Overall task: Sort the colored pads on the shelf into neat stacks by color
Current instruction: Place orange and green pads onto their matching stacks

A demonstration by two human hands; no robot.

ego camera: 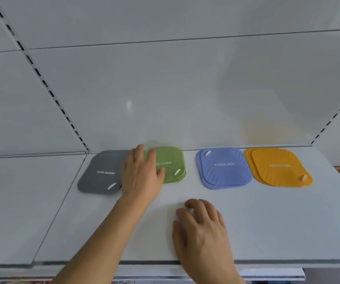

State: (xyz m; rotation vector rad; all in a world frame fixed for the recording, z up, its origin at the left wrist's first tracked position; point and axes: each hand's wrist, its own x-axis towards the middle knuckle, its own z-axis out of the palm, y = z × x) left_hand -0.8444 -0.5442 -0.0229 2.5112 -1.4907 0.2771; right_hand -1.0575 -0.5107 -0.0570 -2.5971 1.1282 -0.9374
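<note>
The colored pads, thin ribbed rounded-square silicone mats, lie in four piles along the back of the white shelf (267, 222): grey pile (101, 173), green pile (171, 165), blue pile (224, 168), orange pile (277, 167); they look light, floppy and grippy, best pinched at an edge; visible layers: green three, blue two, orange two, grey uncertain; the left hand (142, 173) lies flat, fingers spread, on the green pile; the right hand (201, 224) rests loosely curled and empty on the shelf.

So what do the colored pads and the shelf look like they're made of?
The pads, like the blue pad and green pad, look like soft matte silicone or rubber: thin, ribbed, with rounded corners, though fabric isn't ruled out. The shelf looks like painted sheet metal: smooth, pale and faintly glossy.
</note>
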